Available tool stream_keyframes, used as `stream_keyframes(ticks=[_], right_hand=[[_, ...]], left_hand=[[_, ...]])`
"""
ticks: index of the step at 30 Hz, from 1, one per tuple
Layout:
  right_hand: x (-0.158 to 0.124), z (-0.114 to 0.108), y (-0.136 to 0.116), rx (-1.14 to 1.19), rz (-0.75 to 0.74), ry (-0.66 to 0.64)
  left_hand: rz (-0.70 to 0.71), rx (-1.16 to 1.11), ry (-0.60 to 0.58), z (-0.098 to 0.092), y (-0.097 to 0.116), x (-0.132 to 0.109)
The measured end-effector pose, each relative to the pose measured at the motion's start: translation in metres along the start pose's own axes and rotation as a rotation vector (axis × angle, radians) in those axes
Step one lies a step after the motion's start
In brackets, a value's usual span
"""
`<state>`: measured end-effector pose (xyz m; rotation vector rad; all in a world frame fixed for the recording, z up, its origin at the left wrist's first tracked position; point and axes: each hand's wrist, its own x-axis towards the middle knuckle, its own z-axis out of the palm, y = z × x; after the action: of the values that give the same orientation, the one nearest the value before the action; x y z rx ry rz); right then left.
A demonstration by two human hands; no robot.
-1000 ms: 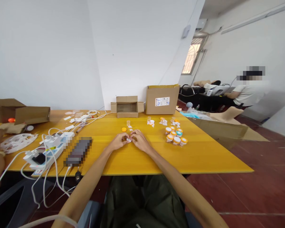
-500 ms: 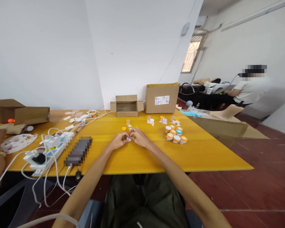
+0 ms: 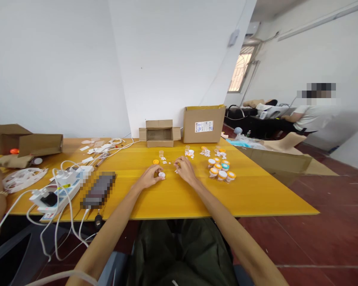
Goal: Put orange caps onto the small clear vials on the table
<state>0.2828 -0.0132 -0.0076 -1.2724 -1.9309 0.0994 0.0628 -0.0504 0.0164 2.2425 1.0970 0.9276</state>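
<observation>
Smooth white walls [image 3: 62,59] stand over a dark red tiled floor [image 3: 322,202]. The yellow-brown table [image 3: 179,198] has a flat, lightly glossy top. Near the wall sits a boxy, taped cardboard carton [image 3: 204,137], next to a smaller box [image 3: 160,143] with its flaps spread. The left hand [image 3: 150,176] has thumb and finger clamped on a white round piece [image 3: 162,174], near the middle of the tabletop. The right hand [image 3: 185,169] is bent beside it, well apart from that piece; I cannot tell whether its fingertips meet or grip anything. Rightward cluster squat jars [image 3: 222,174] with orange, white and teal lids. Beyond the hands lie an orange disc [image 3: 156,162] and tiny white bits [image 3: 164,162].
</observation>
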Motion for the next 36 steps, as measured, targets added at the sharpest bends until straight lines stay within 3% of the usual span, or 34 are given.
stream_keyframes(ticks=[7,11,19,27,36], right_hand=[[0.014,0.026,0.005,-0.083,-0.078,0.027],[0.021,0.034,0.000,-0.113,-0.049,-0.032],[0.019,0.031,-0.003,-0.084,-0.004,-0.048],[0.013,0.025,-0.006,-0.080,-0.108,-0.031],[-0.004,0.012,-0.026,0.094,-0.147,-0.043]], left_hand=[[-0.001,0.097,-0.028,-0.001,-0.006,-0.001],[0.020,0.111,-0.059,-0.002,-0.008,-0.002],[0.011,0.065,-0.075,-0.002,-0.005,-0.001],[-0.033,0.076,-0.022,-0.002,-0.006,-0.003],[0.015,0.093,-0.072,-0.003,-0.008,-0.002]])
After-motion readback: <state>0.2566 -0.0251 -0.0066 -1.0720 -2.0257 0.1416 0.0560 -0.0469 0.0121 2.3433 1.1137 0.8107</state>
